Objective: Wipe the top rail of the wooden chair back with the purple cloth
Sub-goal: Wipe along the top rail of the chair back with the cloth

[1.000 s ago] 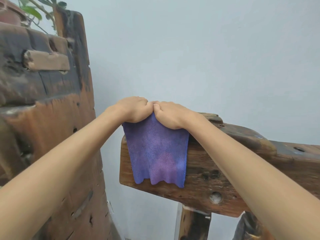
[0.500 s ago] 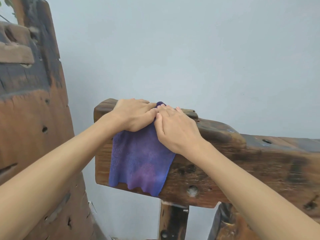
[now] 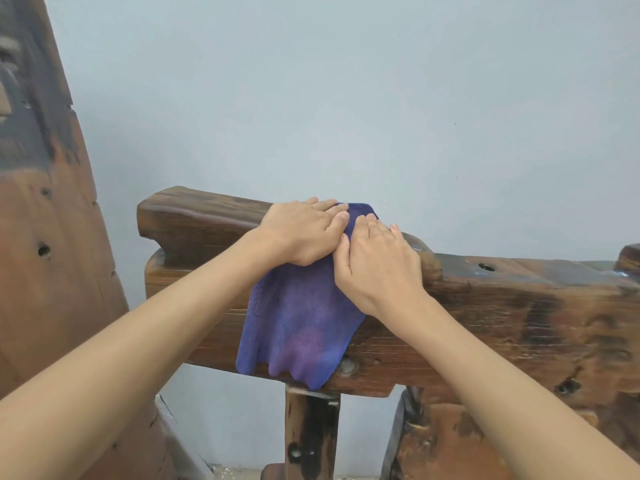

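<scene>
I pressed the soft, light purple cloth (image 3: pixel 298 317) flat under both straight-fingered hands, left hand (image 3: pixel 304 230) and right hand (image 3: pixel 377 265), atop the top rail (image 3: pixel 519 299); it looked prone to bunching, best pinned beneath the fingertips.

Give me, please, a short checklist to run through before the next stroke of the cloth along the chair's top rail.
1. Cloth draped over the rail: ok.
2. Left hand flat on the cloth: ok.
3. Right hand flat on the cloth: ok.
4. Rail to the right free of obstacles: not ok, a raised block sits beside the right hand.
5. Cloth's far side behind the rail: cannot tell.
</scene>
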Motion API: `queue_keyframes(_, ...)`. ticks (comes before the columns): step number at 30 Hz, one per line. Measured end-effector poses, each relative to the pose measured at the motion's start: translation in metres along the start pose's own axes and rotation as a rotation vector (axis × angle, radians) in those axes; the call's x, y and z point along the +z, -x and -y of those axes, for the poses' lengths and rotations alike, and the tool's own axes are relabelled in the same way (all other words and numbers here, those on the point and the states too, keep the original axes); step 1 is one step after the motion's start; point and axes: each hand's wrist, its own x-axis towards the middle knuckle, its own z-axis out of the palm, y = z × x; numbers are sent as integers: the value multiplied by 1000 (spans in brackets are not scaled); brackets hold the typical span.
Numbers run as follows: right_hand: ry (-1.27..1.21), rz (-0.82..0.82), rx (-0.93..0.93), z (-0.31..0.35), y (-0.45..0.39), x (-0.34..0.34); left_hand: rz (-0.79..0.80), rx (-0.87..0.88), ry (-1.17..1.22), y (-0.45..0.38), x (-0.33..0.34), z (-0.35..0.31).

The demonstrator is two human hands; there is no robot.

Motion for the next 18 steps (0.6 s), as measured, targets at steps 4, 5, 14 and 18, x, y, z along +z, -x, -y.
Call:
queue_keyframes(4, -33, 25, -31, -27, 2, 1, -63, 32, -55, -9, 9, -21)
queue_keyframes(5, -32, 25, -39, -32, 2, 1, -66, 34, -69, -12, 11, -25)
queue_keyframes(14, -78, 117, -34, -67, -17, 1, -6, -36, -107, -35, 12, -49)
queue_keyframes(18, -198, 265, -49, -84, -38, -6, 46, -89, -126, -51, 8, -71)
